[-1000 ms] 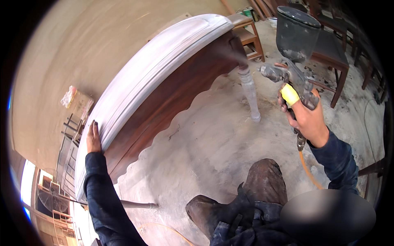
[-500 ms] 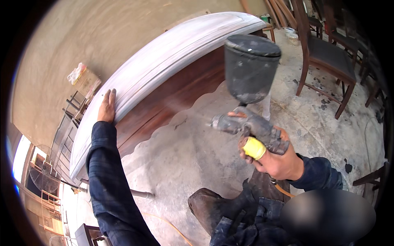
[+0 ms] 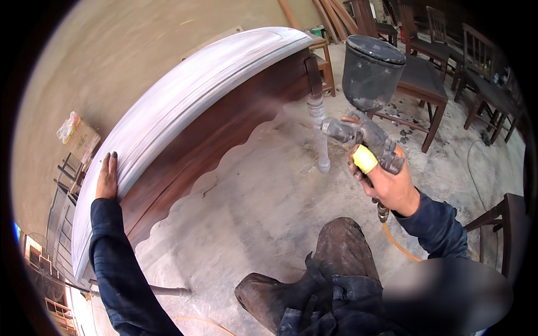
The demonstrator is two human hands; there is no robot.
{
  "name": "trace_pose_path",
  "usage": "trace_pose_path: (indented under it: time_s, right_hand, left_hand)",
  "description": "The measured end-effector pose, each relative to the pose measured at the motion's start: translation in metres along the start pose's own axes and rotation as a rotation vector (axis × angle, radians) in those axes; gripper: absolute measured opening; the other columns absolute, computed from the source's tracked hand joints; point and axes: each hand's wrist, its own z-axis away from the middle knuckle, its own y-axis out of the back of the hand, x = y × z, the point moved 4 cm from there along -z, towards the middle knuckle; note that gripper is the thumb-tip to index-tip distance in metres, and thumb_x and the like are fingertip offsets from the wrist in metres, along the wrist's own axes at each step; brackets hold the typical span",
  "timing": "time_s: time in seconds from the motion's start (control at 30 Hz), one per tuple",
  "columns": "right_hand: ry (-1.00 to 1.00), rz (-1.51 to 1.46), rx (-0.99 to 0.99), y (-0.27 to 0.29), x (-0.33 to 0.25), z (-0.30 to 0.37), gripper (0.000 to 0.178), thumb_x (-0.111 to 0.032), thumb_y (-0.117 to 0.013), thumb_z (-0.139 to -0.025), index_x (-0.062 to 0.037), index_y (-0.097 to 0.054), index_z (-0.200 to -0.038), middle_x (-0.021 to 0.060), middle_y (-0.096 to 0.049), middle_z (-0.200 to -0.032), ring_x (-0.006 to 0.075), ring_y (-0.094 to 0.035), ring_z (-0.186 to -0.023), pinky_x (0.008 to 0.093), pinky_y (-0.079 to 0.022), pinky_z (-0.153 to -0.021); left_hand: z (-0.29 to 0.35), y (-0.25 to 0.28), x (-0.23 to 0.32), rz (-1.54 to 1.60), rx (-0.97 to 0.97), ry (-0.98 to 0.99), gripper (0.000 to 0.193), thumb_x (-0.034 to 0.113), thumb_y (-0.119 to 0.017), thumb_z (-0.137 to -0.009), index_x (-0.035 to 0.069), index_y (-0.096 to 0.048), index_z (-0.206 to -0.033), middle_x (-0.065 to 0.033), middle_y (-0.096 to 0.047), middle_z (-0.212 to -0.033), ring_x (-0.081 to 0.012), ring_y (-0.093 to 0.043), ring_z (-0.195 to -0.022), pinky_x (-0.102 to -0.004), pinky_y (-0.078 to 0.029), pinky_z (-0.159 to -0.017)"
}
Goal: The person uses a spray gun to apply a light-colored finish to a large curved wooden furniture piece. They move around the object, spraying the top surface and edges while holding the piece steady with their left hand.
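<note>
A table lies tipped, its whitish top [image 3: 185, 89] facing up toward the wall and its red-brown scalloped apron [image 3: 218, 131] facing me. My left hand [image 3: 106, 178] rests flat on the top near its left end, fingers stretched; the thumb is hidden. My right hand [image 3: 392, 185] is wrapped around a grimy spray gun [image 3: 364, 134] with a dark cup [image 3: 372, 78] mounted above it. A yellow band [image 3: 365, 159] circles a finger of that hand. Faint mist hangs between the nozzle and the apron. A turned table leg [image 3: 321, 134] stands behind the nozzle.
An orange hose [image 3: 400, 245] runs down from the gun. Dark wooden chairs [image 3: 424, 84] stand at the right, one chair [image 3: 507, 229] close to my right elbow. A cardboard box [image 3: 79, 139] sits beyond the left end. My knees [image 3: 344, 246] are below, over the concrete floor [image 3: 224, 235].
The view has shifted, so the table sits further left. My right hand has carried the spray gun right, toward the table's far end. My left hand stays on the top.
</note>
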Motion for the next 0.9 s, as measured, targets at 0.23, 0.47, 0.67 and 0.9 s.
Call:
trace_pose_path:
  time_s: [0.23,0.47,0.67,0.9]
  right_hand:
    - [0.125,0.203,0.216,0.040,0.008,-0.021,0.042,-0.008,-0.057,-0.098,-0.0048,-0.054,-0.140,0.0017,-0.064,-0.090,0.0062,-0.057,-0.075,0.0230,-0.048,-0.066]
    - [0.117,0.160,0.161,0.003,0.017,-0.009,0.032,-0.012,-0.055,-0.100,-0.0036,-0.056,-0.131,0.0022,-0.063,-0.090,0.0065,-0.057,-0.074,0.0207,-0.043,-0.056]
    - [-0.070,0.047,-0.082,-0.065,0.014,0.024,0.048,-0.008,-0.058,-0.097,-0.0028,-0.048,-0.144,0.0012,-0.062,-0.101,0.0060,-0.059,-0.081,0.0216,-0.049,-0.068]
    - [-0.079,-0.128,-0.344,-0.129,0.015,0.041,0.052,-0.005,-0.063,-0.095,0.0045,-0.047,-0.143,0.0113,-0.062,-0.133,0.0126,-0.058,-0.115,0.0272,-0.043,-0.101]
  left_hand:
    - [0.001,0.011,0.004,-0.002,-0.027,-0.011,0.069,0.051,-0.045,-0.105,-0.003,-0.042,-0.148,-0.0263,-0.044,-0.151,-0.0329,-0.039,-0.144,-0.0361,-0.029,-0.118]
    - [-0.002,0.007,0.014,-0.039,0.001,-0.063,0.071,0.054,-0.044,-0.103,-0.002,-0.044,-0.147,-0.0289,-0.048,-0.146,-0.0381,-0.042,-0.141,-0.0385,-0.031,-0.117]
    - [0.008,0.006,0.033,-0.021,-0.015,0.006,0.079,0.060,-0.044,-0.101,-0.003,-0.041,-0.148,-0.0308,-0.047,-0.146,-0.0389,-0.041,-0.141,-0.0387,-0.030,-0.117]
    - [0.011,0.005,0.044,-0.019,-0.018,0.019,0.083,0.063,-0.044,-0.100,-0.005,-0.040,-0.148,-0.0316,-0.044,-0.148,-0.0392,-0.040,-0.142,-0.0388,-0.030,-0.117]
